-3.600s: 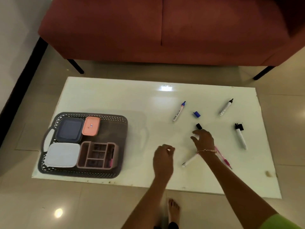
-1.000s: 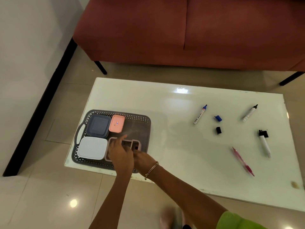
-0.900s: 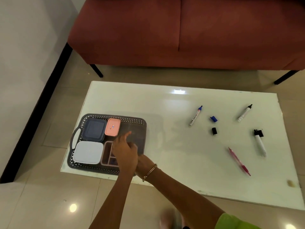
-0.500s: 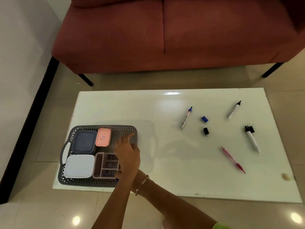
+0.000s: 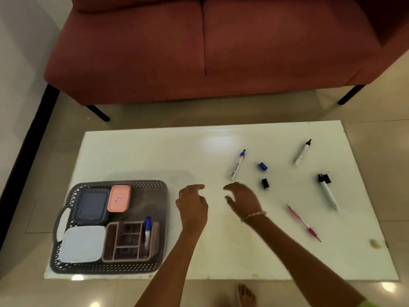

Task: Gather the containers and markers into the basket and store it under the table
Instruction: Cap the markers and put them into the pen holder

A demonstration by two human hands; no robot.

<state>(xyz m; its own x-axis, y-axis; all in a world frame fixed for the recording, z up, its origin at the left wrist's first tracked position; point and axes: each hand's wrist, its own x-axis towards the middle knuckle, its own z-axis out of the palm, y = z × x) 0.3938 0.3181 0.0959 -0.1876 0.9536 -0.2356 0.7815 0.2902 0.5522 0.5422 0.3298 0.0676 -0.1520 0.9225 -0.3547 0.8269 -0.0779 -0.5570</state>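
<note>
At frame centre, 2 empty, loosely spread hands, left (image 5: 192,202) and right (image 5: 242,199), are held above the worktop (image 5: 137,156), between basket (image 5: 155,268) and markers (image 5: 237,164).

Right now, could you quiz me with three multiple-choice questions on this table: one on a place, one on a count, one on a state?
1. Where is the capped blue marker?
A. on the sofa
B. in the pink organizer
C. on the floor

2. How many lidded containers sit in the basket?
A. one
B. three
C. five

3. What are the left hand and right hand doing?
A. holding nothing
B. gripping markers
C. lifting the basket

Answers: B, it stands in a compartment; B, dark blue, pink, pale blue; A, fingers spread, empty.
</note>
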